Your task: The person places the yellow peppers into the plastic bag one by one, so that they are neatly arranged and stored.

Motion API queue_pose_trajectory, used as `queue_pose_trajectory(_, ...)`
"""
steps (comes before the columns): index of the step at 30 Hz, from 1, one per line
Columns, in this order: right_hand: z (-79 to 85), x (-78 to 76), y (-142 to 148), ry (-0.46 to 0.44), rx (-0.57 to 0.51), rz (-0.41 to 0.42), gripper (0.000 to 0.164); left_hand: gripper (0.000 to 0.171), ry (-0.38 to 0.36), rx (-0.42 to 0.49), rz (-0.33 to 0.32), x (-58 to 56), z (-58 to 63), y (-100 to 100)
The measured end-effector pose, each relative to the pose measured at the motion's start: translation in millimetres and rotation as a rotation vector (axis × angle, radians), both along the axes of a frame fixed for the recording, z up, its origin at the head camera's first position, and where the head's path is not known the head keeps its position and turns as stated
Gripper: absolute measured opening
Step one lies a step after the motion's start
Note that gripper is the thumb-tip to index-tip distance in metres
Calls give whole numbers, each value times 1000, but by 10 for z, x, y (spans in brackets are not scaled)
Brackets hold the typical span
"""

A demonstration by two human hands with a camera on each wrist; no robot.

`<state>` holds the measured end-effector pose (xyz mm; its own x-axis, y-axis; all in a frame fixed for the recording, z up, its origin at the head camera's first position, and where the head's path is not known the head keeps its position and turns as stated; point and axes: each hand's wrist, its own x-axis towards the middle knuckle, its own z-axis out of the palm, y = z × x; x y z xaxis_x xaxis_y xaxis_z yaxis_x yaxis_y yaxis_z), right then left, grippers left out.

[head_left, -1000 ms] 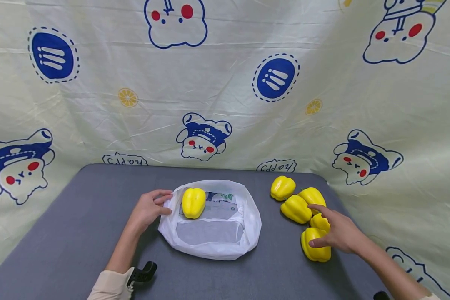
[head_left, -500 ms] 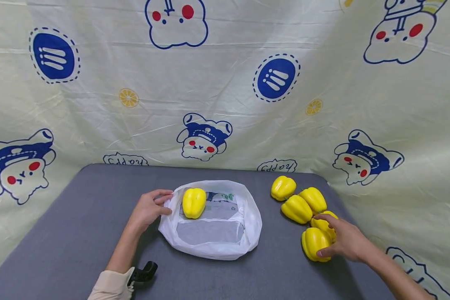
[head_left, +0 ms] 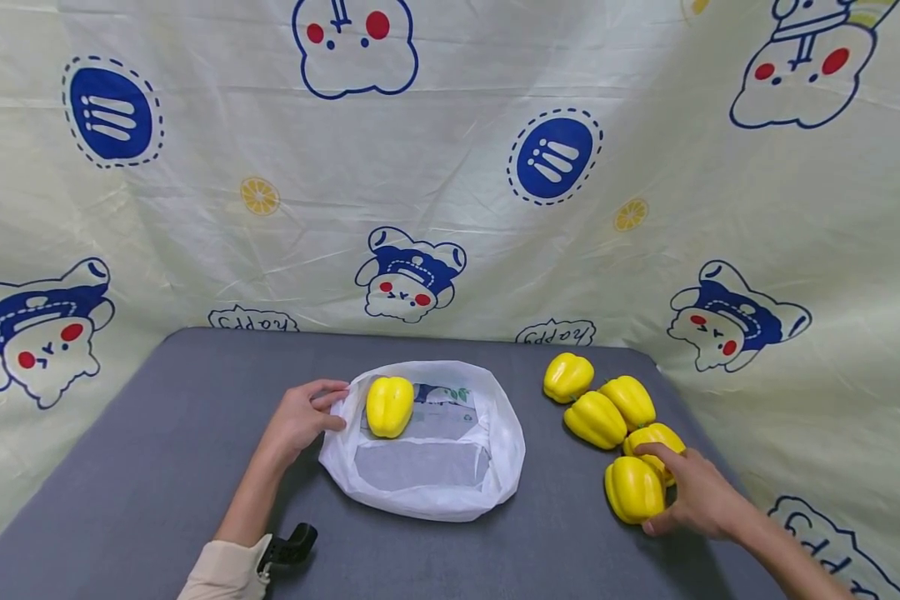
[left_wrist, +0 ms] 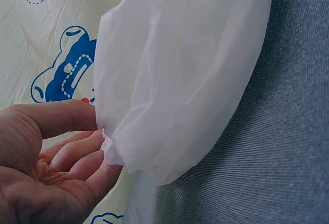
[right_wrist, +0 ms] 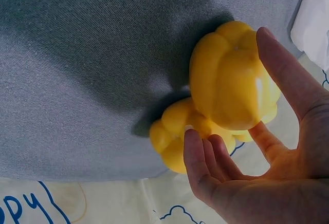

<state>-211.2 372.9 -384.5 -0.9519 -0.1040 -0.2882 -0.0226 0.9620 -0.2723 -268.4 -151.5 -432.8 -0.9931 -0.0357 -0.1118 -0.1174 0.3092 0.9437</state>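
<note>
The left hand pinches the bag at its rim; one pepper lies inside. The right hand has fingers spread around the nearest pepper of five on the table; the contact I cannot surely tell.

Gray table, cloth-like top, far corners rounded. Pale, shiny sheet behind table and at both sides, wrinkly. On sheet: cartoon animal in blue, red cheeks, near middle; more like it left and right. Blue round patches with dashed rings higher up. Little orange slices below them. Word bubbles low down, by table's far edge. Big animal face cut off at top.
</note>
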Motion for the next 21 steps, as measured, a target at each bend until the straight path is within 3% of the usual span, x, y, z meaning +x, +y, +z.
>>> queue_pose_trajectory(21, -30, -23, -23, 23, -8, -20, 95, 55, 8, 9, -3, -11, -19, 2)
